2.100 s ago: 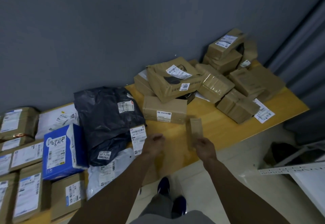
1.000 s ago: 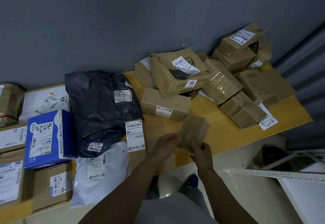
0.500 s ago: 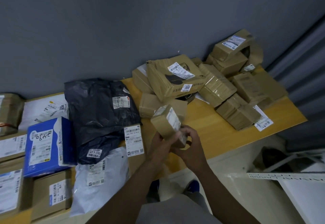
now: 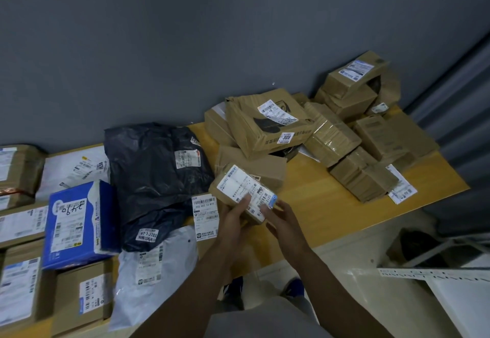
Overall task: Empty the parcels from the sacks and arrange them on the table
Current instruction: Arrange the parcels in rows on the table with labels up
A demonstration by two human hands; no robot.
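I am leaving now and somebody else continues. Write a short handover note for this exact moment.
Left hand and right hand: both hold one small brown box, label up, over the table near its front edge.
Done: parcels lie label-up on the left, among them the blue box, black bag and white mailer.
Left: set down the held box; the loose pile of brown boxes at the back right looks unsorted. No sack in view.

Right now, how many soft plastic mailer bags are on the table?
3: a dark bag in the middle, a white bag at the near edge, a second white bag far left behind the blue box. Others may hide under the brown boxes.
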